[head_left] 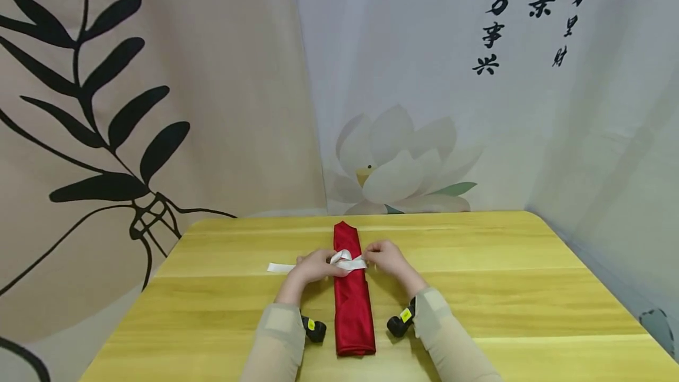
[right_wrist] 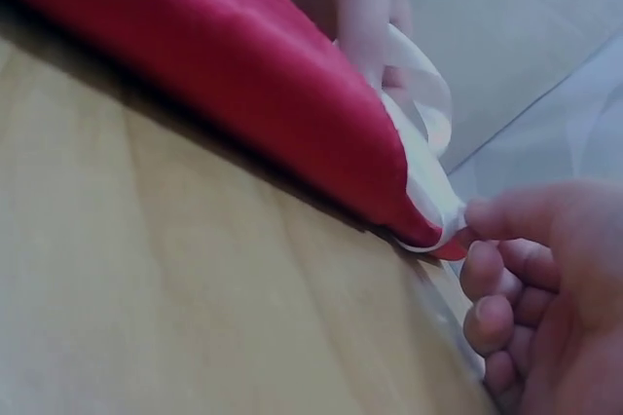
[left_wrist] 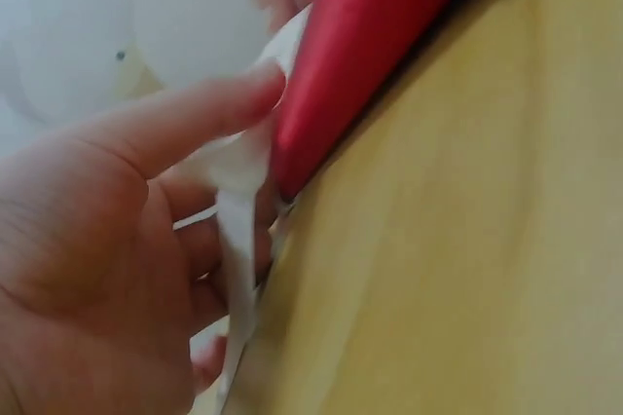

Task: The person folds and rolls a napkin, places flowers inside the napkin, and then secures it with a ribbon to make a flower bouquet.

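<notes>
A long folded bundle of shiny red cloth (head_left: 354,317) lies lengthwise on the wooden table, with a white ribbon (head_left: 352,264) across its upper part. My left hand (head_left: 314,266) is at the bundle's left edge, its thumb pressing the ribbon on the cloth in the left wrist view. One ribbon tail (left_wrist: 237,240) runs down past the fingers of that hand, and its flat end shows on the table to the left. At the right edge, my right hand (right_wrist: 555,288) pinches the ribbon between thumb and forefinger. A loose ribbon loop (right_wrist: 433,103) stands up between both hands.
The light wooden table (head_left: 477,311) reaches back to a printed cloth backdrop (head_left: 254,87) with dark leaves, a lotus and writing. Black devices with yellow labels sit at both wrists, beside the lower part of the red bundle.
</notes>
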`<state>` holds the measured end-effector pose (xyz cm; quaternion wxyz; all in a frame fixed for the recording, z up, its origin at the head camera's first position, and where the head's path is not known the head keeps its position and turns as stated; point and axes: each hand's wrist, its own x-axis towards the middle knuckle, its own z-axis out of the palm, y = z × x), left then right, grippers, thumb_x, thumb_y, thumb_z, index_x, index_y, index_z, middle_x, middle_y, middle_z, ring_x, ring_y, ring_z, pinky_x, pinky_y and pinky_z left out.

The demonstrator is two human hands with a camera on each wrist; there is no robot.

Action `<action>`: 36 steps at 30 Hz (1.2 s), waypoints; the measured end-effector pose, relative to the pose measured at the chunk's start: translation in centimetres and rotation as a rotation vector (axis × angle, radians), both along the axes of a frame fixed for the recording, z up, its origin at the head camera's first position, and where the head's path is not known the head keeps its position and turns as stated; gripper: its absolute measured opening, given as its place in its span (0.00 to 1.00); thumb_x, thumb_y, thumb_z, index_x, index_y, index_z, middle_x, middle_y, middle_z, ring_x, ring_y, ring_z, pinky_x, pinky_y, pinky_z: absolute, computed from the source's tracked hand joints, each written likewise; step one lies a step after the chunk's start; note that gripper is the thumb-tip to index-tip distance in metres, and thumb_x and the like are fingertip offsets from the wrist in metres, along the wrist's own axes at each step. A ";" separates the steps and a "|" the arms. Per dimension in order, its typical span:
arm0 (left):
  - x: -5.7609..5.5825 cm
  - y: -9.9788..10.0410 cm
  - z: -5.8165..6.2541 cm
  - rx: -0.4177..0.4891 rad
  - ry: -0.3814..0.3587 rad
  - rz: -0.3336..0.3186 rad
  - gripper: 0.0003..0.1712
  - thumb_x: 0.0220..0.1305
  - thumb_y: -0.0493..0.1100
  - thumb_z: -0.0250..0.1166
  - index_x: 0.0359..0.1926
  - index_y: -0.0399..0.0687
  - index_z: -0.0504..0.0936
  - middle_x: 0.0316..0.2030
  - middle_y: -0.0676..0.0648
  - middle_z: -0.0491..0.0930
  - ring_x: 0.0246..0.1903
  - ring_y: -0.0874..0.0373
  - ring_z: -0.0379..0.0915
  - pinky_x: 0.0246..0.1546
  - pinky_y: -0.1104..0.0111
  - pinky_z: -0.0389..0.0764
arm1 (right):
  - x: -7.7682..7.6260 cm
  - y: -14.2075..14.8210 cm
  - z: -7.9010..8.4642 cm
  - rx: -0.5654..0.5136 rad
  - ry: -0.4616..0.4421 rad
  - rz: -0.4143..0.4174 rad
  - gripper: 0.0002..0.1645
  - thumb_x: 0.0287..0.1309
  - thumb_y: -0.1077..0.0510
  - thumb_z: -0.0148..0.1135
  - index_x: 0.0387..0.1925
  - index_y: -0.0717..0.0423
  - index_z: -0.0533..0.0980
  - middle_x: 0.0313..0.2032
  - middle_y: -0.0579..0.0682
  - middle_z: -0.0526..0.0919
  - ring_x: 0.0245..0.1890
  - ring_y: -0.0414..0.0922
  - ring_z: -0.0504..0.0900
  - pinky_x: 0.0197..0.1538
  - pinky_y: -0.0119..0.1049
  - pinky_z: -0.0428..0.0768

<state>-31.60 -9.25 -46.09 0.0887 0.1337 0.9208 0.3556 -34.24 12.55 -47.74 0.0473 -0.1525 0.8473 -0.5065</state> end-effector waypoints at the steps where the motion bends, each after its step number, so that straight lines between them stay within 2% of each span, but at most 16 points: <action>1: 0.0 -0.3 -0.1 0.024 -0.016 -0.017 0.13 0.53 0.52 0.72 0.30 0.51 0.79 0.26 0.54 0.74 0.30 0.58 0.68 0.45 0.50 0.59 | 0.0 0.0 -0.1 -0.015 -0.014 -0.003 0.07 0.58 0.63 0.61 0.29 0.64 0.82 0.21 0.50 0.79 0.19 0.39 0.70 0.24 0.30 0.69; 7: 0.1 -1.6 -0.1 0.186 -0.105 -0.123 0.12 0.55 0.44 0.70 0.37 0.45 0.79 0.30 0.52 0.75 0.33 0.58 0.68 0.38 0.64 0.69 | -0.2 0.3 -0.4 -0.077 -0.058 -0.017 0.08 0.57 0.64 0.58 0.30 0.64 0.82 0.19 0.48 0.75 0.17 0.39 0.67 0.23 0.30 0.67; 14: 0.1 -3.3 -0.2 0.269 -0.149 -0.254 0.19 0.52 0.35 0.66 0.47 0.37 0.79 0.35 0.50 0.78 0.36 0.59 0.71 0.42 0.65 0.71 | -0.3 0.4 -0.5 -0.102 -0.089 -0.006 0.07 0.58 0.65 0.57 0.29 0.64 0.80 0.18 0.48 0.73 0.17 0.39 0.65 0.23 0.31 0.66; 16: 0.1 -3.7 -0.2 0.291 -0.167 -0.256 0.20 0.54 0.35 0.64 0.50 0.35 0.78 0.37 0.48 0.80 0.38 0.59 0.72 0.45 0.65 0.71 | -0.2 0.4 -0.4 -0.108 -0.091 -0.008 0.07 0.58 0.65 0.58 0.29 0.64 0.80 0.18 0.49 0.73 0.17 0.39 0.65 0.23 0.31 0.66; 20: 0.1 -4.2 -0.2 0.305 -0.160 -0.211 0.21 0.59 0.36 0.62 0.53 0.30 0.77 0.42 0.45 0.81 0.41 0.59 0.74 0.48 0.64 0.72 | -0.2 0.5 -0.4 -0.113 -0.090 -0.008 0.07 0.58 0.64 0.58 0.30 0.65 0.80 0.19 0.49 0.73 0.17 0.39 0.65 0.23 0.30 0.66; 27: 0.0 -4.5 -0.6 0.312 -0.127 -0.151 0.15 0.58 0.32 0.62 0.47 0.30 0.79 0.38 0.46 0.81 0.37 0.60 0.73 0.45 0.66 0.73 | -0.2 0.7 -0.4 -0.101 -0.099 -0.025 0.08 0.60 0.64 0.58 0.32 0.66 0.80 0.20 0.48 0.73 0.19 0.39 0.67 0.25 0.30 0.68; 36: 0.0 -4.8 -0.6 0.319 -0.094 -0.149 0.12 0.56 0.30 0.62 0.43 0.30 0.80 0.35 0.47 0.81 0.34 0.59 0.71 0.40 0.67 0.73 | -0.2 0.7 -0.1 -0.128 -0.078 -0.027 0.09 0.61 0.64 0.59 0.33 0.68 0.80 0.18 0.46 0.71 0.19 0.40 0.68 0.25 0.30 0.69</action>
